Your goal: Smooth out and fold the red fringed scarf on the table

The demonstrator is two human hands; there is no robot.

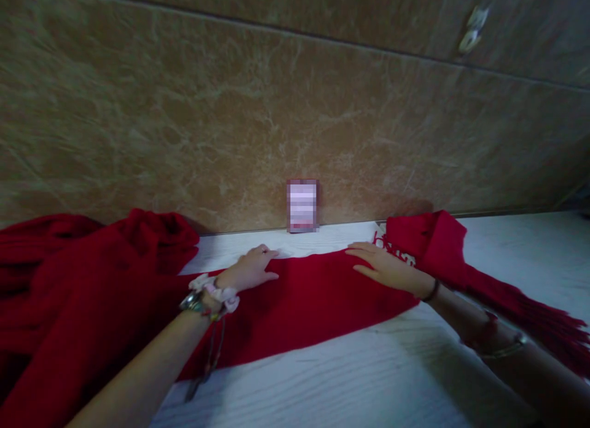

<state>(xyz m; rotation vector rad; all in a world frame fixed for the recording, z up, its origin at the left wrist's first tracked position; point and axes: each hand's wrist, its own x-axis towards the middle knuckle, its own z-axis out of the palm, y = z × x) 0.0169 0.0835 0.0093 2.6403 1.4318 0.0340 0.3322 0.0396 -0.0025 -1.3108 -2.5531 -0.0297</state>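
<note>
A red scarf (304,299) lies spread across a white wood-grain table (350,385). My left hand (251,269) rests flat on the scarf's far edge, fingers stretched out to the right. My right hand (385,265) lies flat on the scarf too, fingers pointing left toward the other hand. Neither hand holds anything. A fringed end of the scarf (428,243) is bunched just behind my right wrist, and its tassels trail off to the right.
A large heap of red cloth (78,280) covers the table's left side. A small blurred pink card (303,205) leans against the brown marble-like wall (230,120) behind the table. A white hook (471,29) sits high on the wall.
</note>
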